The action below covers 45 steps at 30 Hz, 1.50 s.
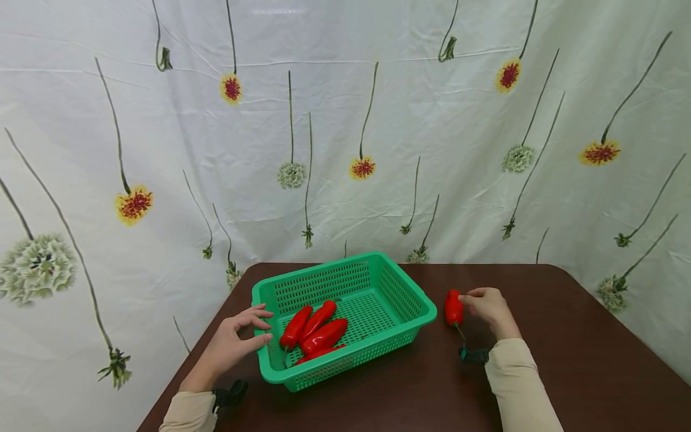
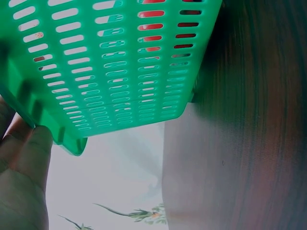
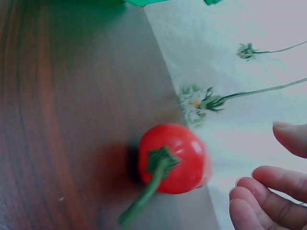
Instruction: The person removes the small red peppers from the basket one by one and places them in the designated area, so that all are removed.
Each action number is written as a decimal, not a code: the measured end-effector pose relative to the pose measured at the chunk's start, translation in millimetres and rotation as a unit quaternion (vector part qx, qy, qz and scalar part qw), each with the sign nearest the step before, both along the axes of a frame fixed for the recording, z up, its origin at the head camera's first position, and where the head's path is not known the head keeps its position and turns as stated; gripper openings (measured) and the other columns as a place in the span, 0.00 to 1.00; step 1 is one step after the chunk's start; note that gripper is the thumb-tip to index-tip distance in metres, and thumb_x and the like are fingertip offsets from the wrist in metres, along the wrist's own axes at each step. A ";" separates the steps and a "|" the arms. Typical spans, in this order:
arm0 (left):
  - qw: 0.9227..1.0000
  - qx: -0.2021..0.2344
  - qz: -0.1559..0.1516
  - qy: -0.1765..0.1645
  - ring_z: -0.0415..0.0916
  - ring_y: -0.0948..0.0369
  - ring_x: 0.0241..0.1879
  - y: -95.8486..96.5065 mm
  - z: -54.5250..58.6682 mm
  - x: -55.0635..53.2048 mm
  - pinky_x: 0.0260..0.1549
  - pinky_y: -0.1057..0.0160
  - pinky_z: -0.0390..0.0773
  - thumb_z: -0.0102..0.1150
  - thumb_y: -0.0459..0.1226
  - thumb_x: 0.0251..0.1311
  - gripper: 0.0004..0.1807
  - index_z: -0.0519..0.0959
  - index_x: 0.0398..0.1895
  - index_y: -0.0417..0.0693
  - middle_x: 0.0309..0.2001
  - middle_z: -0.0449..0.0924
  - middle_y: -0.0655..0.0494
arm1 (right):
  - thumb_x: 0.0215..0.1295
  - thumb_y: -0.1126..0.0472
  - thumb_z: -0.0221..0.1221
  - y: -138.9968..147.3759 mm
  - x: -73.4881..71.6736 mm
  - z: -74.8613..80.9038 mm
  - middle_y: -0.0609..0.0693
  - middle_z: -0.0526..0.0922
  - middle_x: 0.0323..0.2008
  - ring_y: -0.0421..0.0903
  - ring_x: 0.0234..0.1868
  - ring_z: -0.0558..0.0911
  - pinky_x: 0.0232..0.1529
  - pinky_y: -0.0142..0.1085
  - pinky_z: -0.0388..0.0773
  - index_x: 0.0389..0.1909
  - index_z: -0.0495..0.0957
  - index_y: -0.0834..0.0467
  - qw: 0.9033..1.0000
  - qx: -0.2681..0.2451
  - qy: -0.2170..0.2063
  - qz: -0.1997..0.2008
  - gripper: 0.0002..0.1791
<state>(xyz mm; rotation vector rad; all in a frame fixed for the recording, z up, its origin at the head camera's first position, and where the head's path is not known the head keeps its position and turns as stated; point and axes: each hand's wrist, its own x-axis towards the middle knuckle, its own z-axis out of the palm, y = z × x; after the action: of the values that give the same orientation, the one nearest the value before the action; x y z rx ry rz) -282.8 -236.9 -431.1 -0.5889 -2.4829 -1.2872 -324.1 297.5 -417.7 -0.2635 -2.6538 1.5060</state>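
Your cream sleeves, left (image 1: pixel 189 413) and right (image 1: pixel 520 384), are closest to the camera, each with a dark wrist strap at the cuff. Your left hand (image 1: pixel 229 345) is by the left end of a green plastic basket (image 1: pixel 356 358), fingers loosely bent, thumb well apart from them, fingertips right at the rim. Can't really tell if they're actually pressing on it.

Inside the slotted basket you've got four red peppers (image 1: pixel 326 336) bunched toward the left end, and the nearest one is partly hidden by the front wall. The rest of the basket floor is bare mesh.

Over to the right of the basket, one single red pepper (image 1: pixel 453 307) lies on the dark brown bench (image 1: pixel 410 399), with its green stem (image 3: pixel 147 192) pointing back toward you. Your right hand (image 1: pixel 490 307) is just beside it, fingers slightly bent, and the right wrist view has a gap between thumb and fingers with nothing pinched in there. Behind it all hangs a white flower-print cloth (image 1: pixel 335 36).
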 end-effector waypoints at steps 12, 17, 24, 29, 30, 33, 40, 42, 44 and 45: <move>1.000 -0.004 -0.002 0.000 0.62 0.84 0.63 -2.2 -3.6 -2.4 0.59 0.69 0.69 0.69 0.35 0.59 0.04 0.86 0.37 0.45 0.56 0.84 0.51 | 0.74 0.53 0.56 -13.0 7.2 23.6 0.71 0.70 0.65 0.68 0.59 0.78 0.62 0.58 0.72 0.66 0.68 0.71 0.998 -0.006 0.024 0.060 0.30; 1.000 -0.005 0.001 -0.008 0.63 0.81 0.64 -1.3 -4.1 -3.9 0.62 0.43 0.70 0.69 0.35 0.59 0.04 0.86 0.36 0.45 0.56 0.83 0.50 | 0.73 0.52 0.58 -17.4 9.6 33.4 0.71 0.71 0.65 0.67 0.59 0.77 0.63 0.59 0.71 0.66 0.69 0.70 0.995 -0.004 0.041 0.088 0.30; 1.000 -0.006 0.007 -0.010 0.62 0.83 0.64 -0.8 -3.8 -3.3 0.61 0.60 0.70 0.69 0.35 0.58 0.05 0.86 0.37 0.45 0.56 0.84 0.52 | 0.73 0.53 0.58 -23.9 11.7 42.9 0.69 0.74 0.64 0.66 0.61 0.77 0.64 0.56 0.72 0.66 0.70 0.69 0.993 -0.009 0.052 0.110 0.29; 1.000 -0.006 0.007 -0.012 0.60 0.85 0.63 -0.6 -3.6 -4.1 0.61 0.57 0.70 0.69 0.35 0.59 0.05 0.86 0.37 0.44 0.56 0.84 0.52 | 0.72 0.52 0.59 -29.0 12.7 49.0 0.68 0.74 0.65 0.64 0.62 0.77 0.65 0.57 0.71 0.66 0.71 0.67 0.991 -0.016 0.055 0.118 0.29; 1.000 -0.006 0.007 -0.013 0.60 0.85 0.63 -0.8 -3.7 -4.3 0.61 0.58 0.70 0.69 0.35 0.59 0.05 0.86 0.37 0.44 0.56 0.84 0.52 | 0.72 0.52 0.59 -30.2 12.9 49.9 0.67 0.74 0.65 0.64 0.63 0.77 0.65 0.57 0.71 0.66 0.71 0.67 0.991 -0.016 0.055 0.120 0.29; 1.000 -0.006 0.008 -0.014 0.61 0.84 0.63 -1.5 -4.2 -4.6 0.62 0.58 0.71 0.69 0.35 0.59 0.04 0.86 0.37 0.46 0.56 0.84 0.52 | 0.72 0.52 0.59 -33.9 13.6 52.0 0.67 0.76 0.63 0.63 0.63 0.77 0.64 0.58 0.71 0.65 0.72 0.66 0.990 -0.015 0.057 0.128 0.29; 1.000 0.003 0.000 -0.012 0.60 0.85 0.63 -1.6 -4.2 -4.3 0.62 0.42 0.69 0.69 0.35 0.59 0.03 0.86 0.36 0.51 0.57 0.83 0.50 | 0.72 0.54 0.60 -42.6 14.9 54.4 0.66 0.79 0.61 0.62 0.61 0.78 0.63 0.58 0.71 0.65 0.73 0.66 0.988 -0.011 0.066 0.142 0.27; 1.000 0.000 0.003 -0.013 0.61 0.84 0.63 -1.8 -3.6 -3.8 0.62 0.44 0.71 0.69 0.35 0.59 0.03 0.86 0.36 0.49 0.57 0.83 0.51 | 0.72 0.54 0.60 -45.7 14.2 55.4 0.66 0.79 0.60 0.62 0.60 0.78 0.62 0.57 0.72 0.64 0.74 0.66 0.986 -0.010 0.068 0.150 0.26; 1.000 -0.002 0.000 -0.011 0.64 0.77 0.66 -1.7 -3.2 -3.2 0.62 0.43 0.71 0.68 0.35 0.60 0.04 0.86 0.37 0.46 0.57 0.83 0.49 | 0.71 0.54 0.60 -48.7 13.7 57.7 0.66 0.78 0.61 0.63 0.62 0.77 0.63 0.57 0.72 0.64 0.74 0.65 0.985 -0.001 0.066 0.159 0.26; 1.000 -0.001 -0.001 -0.011 0.65 0.72 0.67 -1.6 -3.0 -3.1 0.62 0.41 0.71 0.68 0.34 0.60 0.04 0.86 0.37 0.45 0.57 0.83 0.49 | 0.71 0.54 0.60 -50.3 13.5 59.5 0.66 0.77 0.62 0.63 0.63 0.76 0.63 0.58 0.71 0.64 0.74 0.65 0.984 0.004 0.065 0.165 0.26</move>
<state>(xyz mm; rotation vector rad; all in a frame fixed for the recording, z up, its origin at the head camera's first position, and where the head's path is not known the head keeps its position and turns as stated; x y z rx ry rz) -285.9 -238.6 -434.1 -0.5801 -2.5027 -1.2993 -310.6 247.2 -358.1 0.2812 -2.6943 1.5326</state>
